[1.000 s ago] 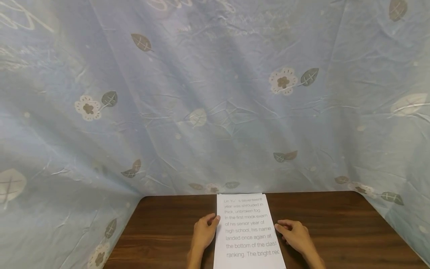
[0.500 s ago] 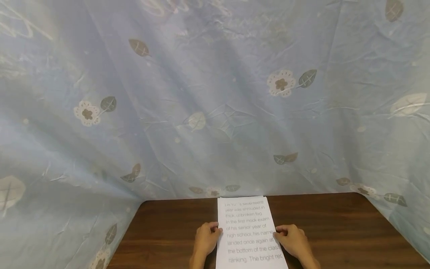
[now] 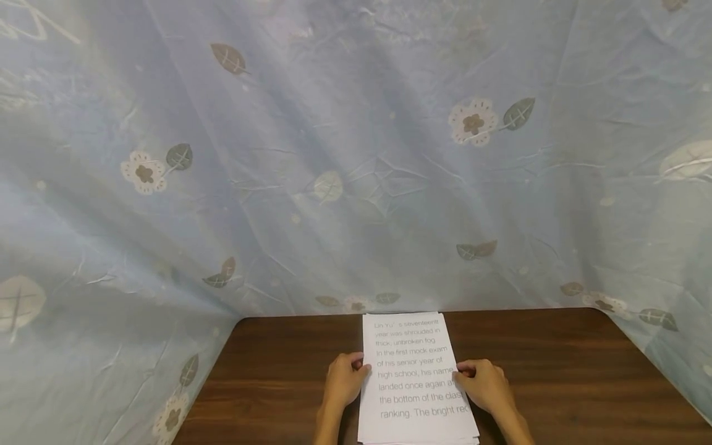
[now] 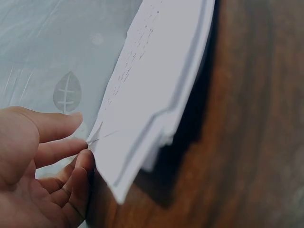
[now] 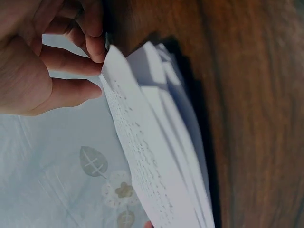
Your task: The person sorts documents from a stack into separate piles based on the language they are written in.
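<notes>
A white printed sheet of paper (image 3: 414, 377) lies on top of a loose stack of paper (image 5: 185, 137), long side toward me. The left hand (image 3: 342, 386) pinches its left edge, and small creases run from the fingertips in the left wrist view. At the opposite edge, the right hand (image 3: 485, 386) pinches the sheet with its thumb over the margin. In the right wrist view the sheet's near corner is raised and bent, apart from the sheets under it. The lower sheets fan out unevenly. Exactly how each thumb meets the paper is hard to tell.
The dark wooden table (image 3: 562, 371) extends on both sides of the paper. A pale blue cloth (image 3: 334, 247) printed with flowers and leaves hangs behind the table and along its sides. The stack's far end reaches the back edge.
Both hands have closed in on the paper's side edges; the right hand, earlier slightly apart, now holds the edge. Lower sheets now show at the near end. The head view has shifted slightly.
</notes>
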### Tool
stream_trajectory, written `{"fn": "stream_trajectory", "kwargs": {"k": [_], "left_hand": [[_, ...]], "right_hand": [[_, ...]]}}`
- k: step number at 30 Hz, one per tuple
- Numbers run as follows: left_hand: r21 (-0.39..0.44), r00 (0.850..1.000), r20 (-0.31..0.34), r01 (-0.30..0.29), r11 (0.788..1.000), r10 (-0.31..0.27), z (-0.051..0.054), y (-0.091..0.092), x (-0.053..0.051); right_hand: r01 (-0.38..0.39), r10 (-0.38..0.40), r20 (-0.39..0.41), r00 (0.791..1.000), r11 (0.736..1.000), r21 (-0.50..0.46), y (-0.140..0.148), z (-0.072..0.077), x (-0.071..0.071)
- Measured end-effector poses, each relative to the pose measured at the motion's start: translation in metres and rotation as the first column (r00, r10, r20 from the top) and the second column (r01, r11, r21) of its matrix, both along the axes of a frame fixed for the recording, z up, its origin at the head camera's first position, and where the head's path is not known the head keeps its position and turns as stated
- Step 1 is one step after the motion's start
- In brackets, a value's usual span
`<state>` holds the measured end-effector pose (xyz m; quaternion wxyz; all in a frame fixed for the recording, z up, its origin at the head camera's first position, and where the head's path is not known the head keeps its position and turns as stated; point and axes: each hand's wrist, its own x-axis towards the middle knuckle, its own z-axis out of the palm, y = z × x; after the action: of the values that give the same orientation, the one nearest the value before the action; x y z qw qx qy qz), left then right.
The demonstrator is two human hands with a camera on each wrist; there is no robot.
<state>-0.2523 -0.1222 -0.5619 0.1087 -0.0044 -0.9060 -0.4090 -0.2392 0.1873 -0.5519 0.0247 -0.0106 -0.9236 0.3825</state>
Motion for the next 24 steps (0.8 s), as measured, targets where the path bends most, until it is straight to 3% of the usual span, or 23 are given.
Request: {"fn": "stream_trajectory", "kwargs": {"k": [5, 11, 15, 21, 24], "left_hand": [[0.024, 1.000, 0.007, -0.002, 1.000, 0.002, -0.0002, 0.0007, 0.0007], [0.070, 0.998, -0.063, -0.013, 0.997, 0.018, -0.0006, 0.0007, 0.0005], [0.116, 0.997, -0.075, -0.016, 0.993, 0.025, -0.0012, 0.0022, -0.0002], [0.167, 0.999, -0.026, -0.037, 0.985, 0.042, 0.0004, 0.0054, -0.0003], [0.218, 0.999, 0.015, -0.039, 0.975, 0.037, 0.0026, 0.0059, 0.0005]], "right_hand": [[0.012, -0.012, -0.010, 1.000, 1.000, -0.008, -0.0008, 0.0009, 0.0004], [0.038, -0.041, -0.030, 0.999, 0.996, -0.079, -0.0033, 0.0014, -0.0007], [0.056, -0.058, -0.011, 0.998, 0.988, -0.146, -0.0050, 0.0017, -0.0005], [0.060, -0.050, 0.044, 0.998, 0.966, -0.250, -0.0021, 0.0029, 0.0011], [0.054, -0.031, 0.075, 0.997, 0.939, -0.340, 0.0004, 0.0037, 0.0013]]}}
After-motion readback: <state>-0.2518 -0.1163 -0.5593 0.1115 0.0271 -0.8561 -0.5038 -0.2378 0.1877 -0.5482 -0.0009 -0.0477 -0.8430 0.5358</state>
